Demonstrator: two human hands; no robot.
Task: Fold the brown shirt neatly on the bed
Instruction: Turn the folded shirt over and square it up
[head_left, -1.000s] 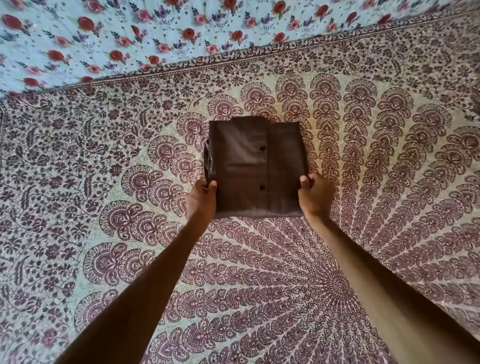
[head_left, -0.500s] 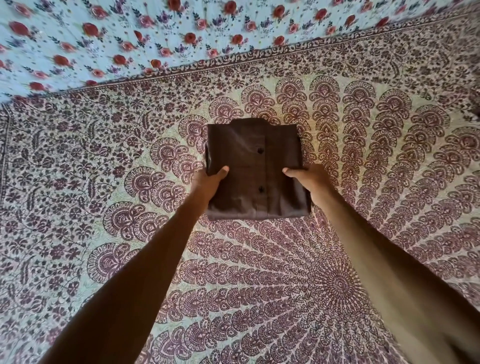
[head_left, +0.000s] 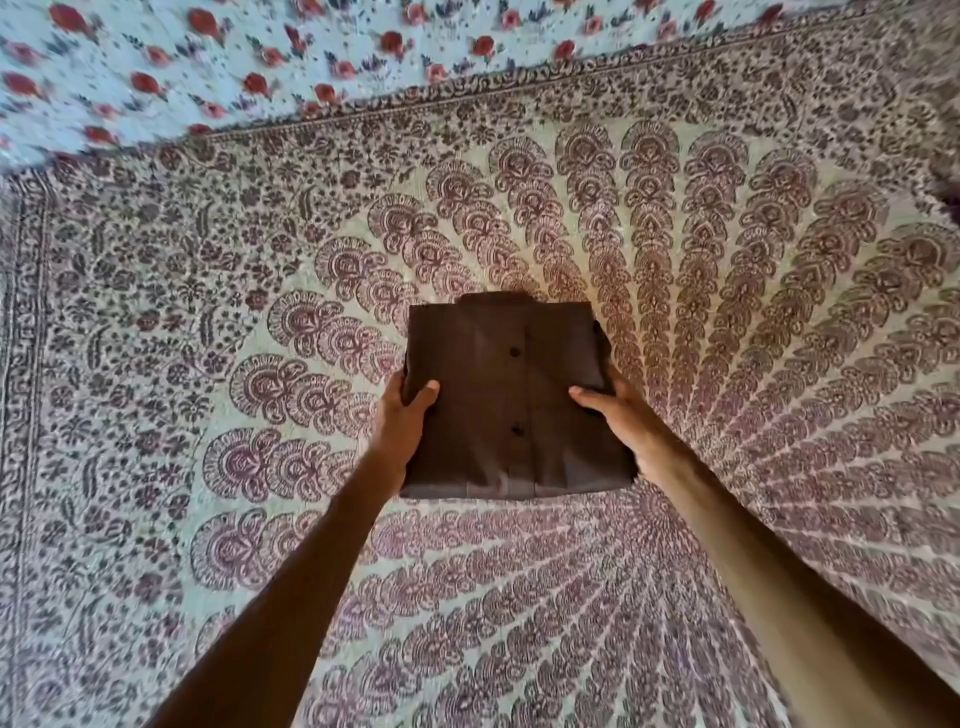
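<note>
Head view: shirt folded, only the release left

The brown shirt (head_left: 509, 395) is already a compact rectangle, button placket up and edges fairly square, over the middle of the patterned bed (head_left: 249, 322). The left hand (head_left: 402, 423) grips its left edge, thumb on top and fingers tucked beneath. The right hand (head_left: 621, 415) grips the right edge likewise. Whether the bundle rests on the cover or is slightly lifted is unclear. Folding looks done; what seems left is letting go.

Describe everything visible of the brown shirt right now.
The brown shirt is folded into a compact rectangle of plain woven-looking cloth, placket up with two dark buttons showing, collar at the far edge. It is over the patterned bedspread. The left hand and right hand grip its side edges, thumbs on top.
</note>
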